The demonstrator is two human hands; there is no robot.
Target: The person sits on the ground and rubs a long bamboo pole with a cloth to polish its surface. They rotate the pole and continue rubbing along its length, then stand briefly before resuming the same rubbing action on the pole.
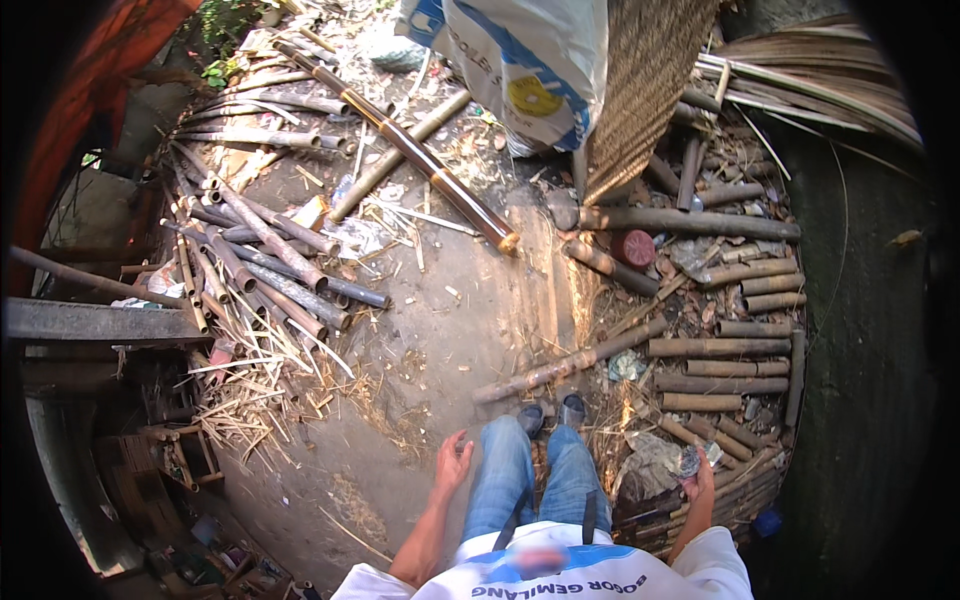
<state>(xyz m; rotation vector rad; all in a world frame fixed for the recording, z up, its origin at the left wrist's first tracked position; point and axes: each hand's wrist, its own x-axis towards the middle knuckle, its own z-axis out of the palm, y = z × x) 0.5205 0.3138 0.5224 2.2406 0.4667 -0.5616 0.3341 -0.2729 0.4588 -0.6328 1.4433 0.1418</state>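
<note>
A crumpled grey wad (690, 461) sits gripped in the right hand (699, 482), held at the person's side above stacked bamboo poles (716, 370). The left hand (452, 462) hangs loose and holds nothing, fingers spread over the bare dirt floor (440, 340), beside the jeans (535, 480). A long brown pole (410, 150) lies well ahead.

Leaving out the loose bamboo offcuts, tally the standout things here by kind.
Hands: 2, left hand and right hand
Grey shoes: 2
Long dark banded pole: 1
White sack: 1
Red round lid: 1
Woven mat: 1
Total: 8
</note>
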